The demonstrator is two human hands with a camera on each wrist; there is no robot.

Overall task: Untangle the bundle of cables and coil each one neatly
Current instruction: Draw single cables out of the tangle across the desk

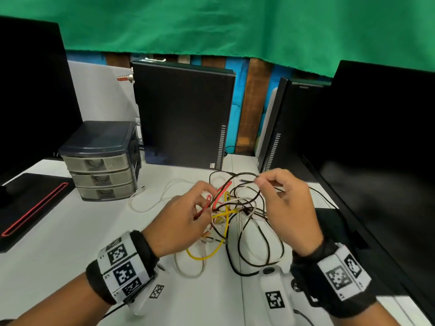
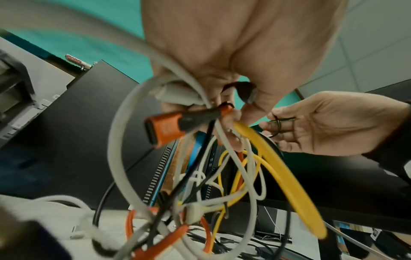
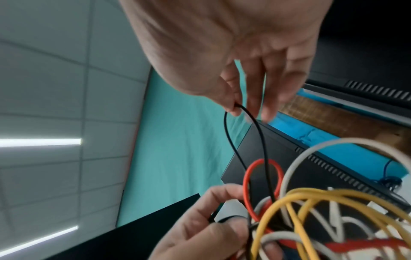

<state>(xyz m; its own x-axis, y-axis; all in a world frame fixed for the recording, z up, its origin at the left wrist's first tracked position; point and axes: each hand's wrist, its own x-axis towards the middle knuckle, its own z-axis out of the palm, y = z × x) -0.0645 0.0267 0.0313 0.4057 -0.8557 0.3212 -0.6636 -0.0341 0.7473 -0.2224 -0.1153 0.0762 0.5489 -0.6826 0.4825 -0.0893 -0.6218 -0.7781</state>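
Tangle [image 1: 233, 215] of black, white, yellow, red cables lifted just above white desk [image 1: 58, 243], centre of view. Left hand [image 1: 181, 222] at 9 o'clock of tangle, fingers curled round bunch of strands. Right hand [image 1: 284, 205] at 2 o'clock, thumb and forefinger pinching thin black cable [image 3: 258, 133], drawn up from knot. Progress: early. No cable freed, none coiled. All separating and coiling left.

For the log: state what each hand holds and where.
Right hand pinches a bend of the thin black cable; left hand grips the tangled bundle at its top.
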